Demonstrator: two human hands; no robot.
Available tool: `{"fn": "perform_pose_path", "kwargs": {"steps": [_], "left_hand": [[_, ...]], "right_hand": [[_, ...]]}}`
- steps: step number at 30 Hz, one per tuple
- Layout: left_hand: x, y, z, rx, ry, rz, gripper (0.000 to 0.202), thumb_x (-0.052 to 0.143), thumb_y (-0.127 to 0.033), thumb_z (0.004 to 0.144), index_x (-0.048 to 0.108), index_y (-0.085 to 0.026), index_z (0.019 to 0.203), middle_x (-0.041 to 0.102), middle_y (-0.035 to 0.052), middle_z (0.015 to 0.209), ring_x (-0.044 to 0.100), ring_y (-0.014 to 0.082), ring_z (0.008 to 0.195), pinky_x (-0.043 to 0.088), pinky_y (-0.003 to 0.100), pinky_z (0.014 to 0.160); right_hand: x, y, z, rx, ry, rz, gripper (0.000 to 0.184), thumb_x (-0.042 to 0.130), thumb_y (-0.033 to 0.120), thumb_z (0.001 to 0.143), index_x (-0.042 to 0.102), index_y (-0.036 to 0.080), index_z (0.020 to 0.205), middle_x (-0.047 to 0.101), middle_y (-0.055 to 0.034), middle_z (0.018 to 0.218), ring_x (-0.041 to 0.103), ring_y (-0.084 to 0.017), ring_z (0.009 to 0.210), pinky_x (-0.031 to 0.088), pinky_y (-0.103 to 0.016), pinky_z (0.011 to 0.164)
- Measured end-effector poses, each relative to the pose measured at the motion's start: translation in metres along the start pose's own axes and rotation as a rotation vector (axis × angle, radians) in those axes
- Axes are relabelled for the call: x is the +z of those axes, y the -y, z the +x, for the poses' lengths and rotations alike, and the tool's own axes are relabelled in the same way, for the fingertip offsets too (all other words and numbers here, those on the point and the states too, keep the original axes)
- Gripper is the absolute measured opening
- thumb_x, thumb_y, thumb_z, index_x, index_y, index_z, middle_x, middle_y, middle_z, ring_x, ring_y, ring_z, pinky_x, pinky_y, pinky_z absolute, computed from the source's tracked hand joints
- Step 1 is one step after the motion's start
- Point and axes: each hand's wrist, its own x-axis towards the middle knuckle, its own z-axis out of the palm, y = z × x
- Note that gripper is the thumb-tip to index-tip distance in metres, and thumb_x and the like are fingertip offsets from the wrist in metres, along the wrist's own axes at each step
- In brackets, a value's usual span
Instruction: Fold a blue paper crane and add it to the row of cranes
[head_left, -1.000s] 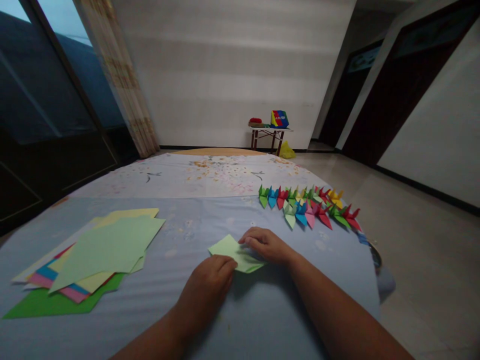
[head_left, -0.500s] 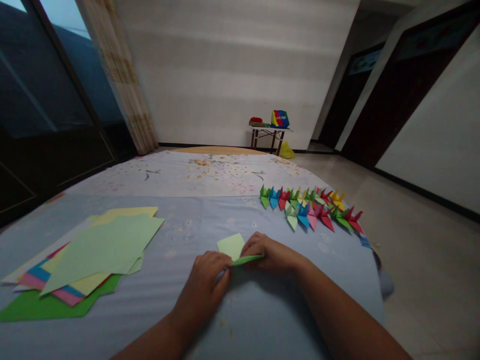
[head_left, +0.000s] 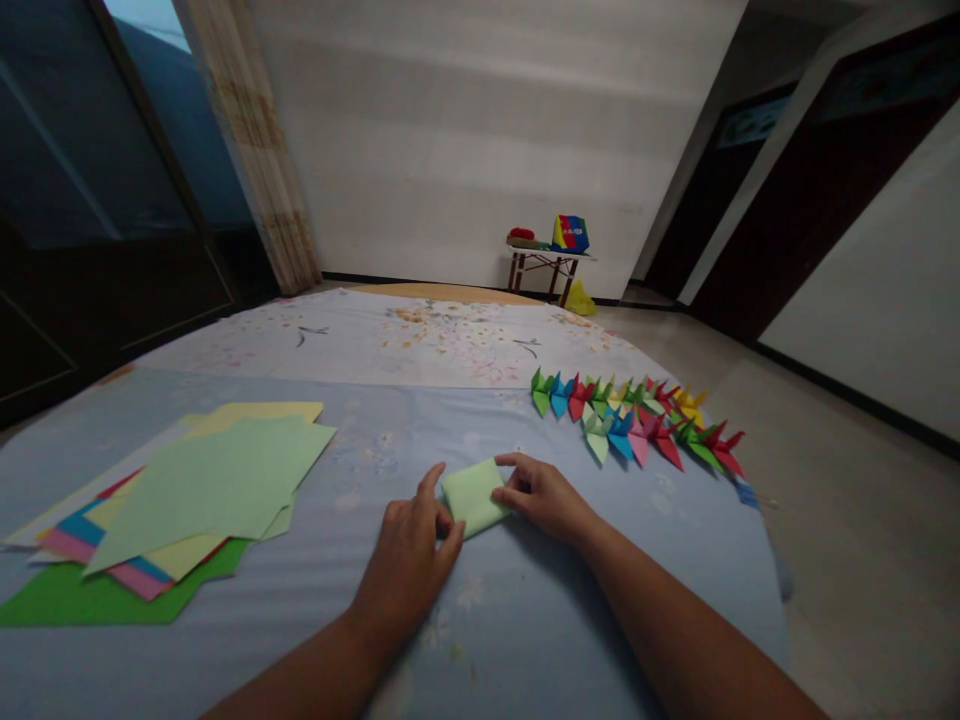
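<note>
Touching folded green paper point(head_left: 472, 497) from both sides: left hand point(head_left: 405, 565), right hand point(head_left: 544, 497), both open.

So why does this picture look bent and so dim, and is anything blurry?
In the head view, the curtain leans sharply, a wide-lens bend; the light is dim, darkest at the left; soft shadows fall from the left hand and right hand onto the blue cloth; the far table looks slightly soft.
</note>
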Motion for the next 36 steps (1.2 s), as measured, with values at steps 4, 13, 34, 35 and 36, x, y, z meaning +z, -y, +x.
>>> {"fn": "perform_pose_path", "kwargs": {"steps": [4, 13, 34, 35, 36], "left_hand": [[-0.006, -0.006, -0.003, 0.120, 0.105, 0.191, 0.032, 0.048, -0.022, 0.084, 0.052, -0.019, 0.116, 0.063, 0.0044, 0.088, 0.056, 0.0211, 0.086, 0.037, 0.039, 0.084], [-0.005, -0.018, -0.013, 0.122, 0.208, 0.417, 0.037, 0.047, -0.030, 0.087, 0.054, -0.016, 0.121, 0.058, 0.0133, 0.113, 0.051, 0.0277, 0.102, 0.038, 0.045, 0.090], [-0.001, -0.015, -0.014, 0.132, 0.182, 0.446, 0.041, 0.044, -0.040, 0.088, 0.054, -0.018, 0.122, 0.050, 0.0134, 0.133, 0.045, 0.0293, 0.118, 0.030, 0.047, 0.095], [-0.001, -0.014, -0.014, 0.134, 0.178, 0.445, 0.041, 0.043, -0.040, 0.088, 0.055, -0.018, 0.121, 0.051, 0.0131, 0.132, 0.045, 0.0292, 0.117, 0.030, 0.047, 0.095], [-0.002, -0.014, -0.014, 0.135, 0.175, 0.444, 0.040, 0.042, -0.039, 0.089, 0.055, -0.019, 0.121, 0.051, 0.0127, 0.131, 0.045, 0.0291, 0.117, 0.030, 0.047, 0.095]], "right_hand": [[0.002, 0.004, -0.002, -0.029, -0.021, -0.146, 0.041, 0.059, 0.023, 0.076, 0.054, 0.017, 0.116, 0.054, 0.0045, 0.064, 0.049, -0.010, 0.058, 0.037, -0.021, 0.057], [0.004, 0.003, -0.001, -0.087, -0.035, -0.265, 0.041, 0.056, 0.024, 0.078, 0.053, 0.016, 0.118, 0.056, 0.0029, 0.066, 0.049, -0.011, 0.060, 0.038, -0.022, 0.060], [0.006, 0.005, -0.002, -0.079, -0.042, -0.404, 0.043, 0.056, 0.026, 0.079, 0.052, 0.016, 0.120, 0.060, -0.0011, 0.072, 0.053, -0.016, 0.072, 0.040, -0.027, 0.071], [0.007, 0.006, -0.002, -0.080, -0.043, -0.413, 0.043, 0.056, 0.026, 0.079, 0.052, 0.016, 0.120, 0.060, -0.0012, 0.072, 0.053, -0.016, 0.072, 0.040, -0.027, 0.071], [0.007, 0.006, -0.002, -0.083, -0.044, -0.422, 0.043, 0.056, 0.026, 0.079, 0.052, 0.016, 0.120, 0.060, -0.0014, 0.073, 0.053, -0.016, 0.073, 0.040, -0.027, 0.071]]}}
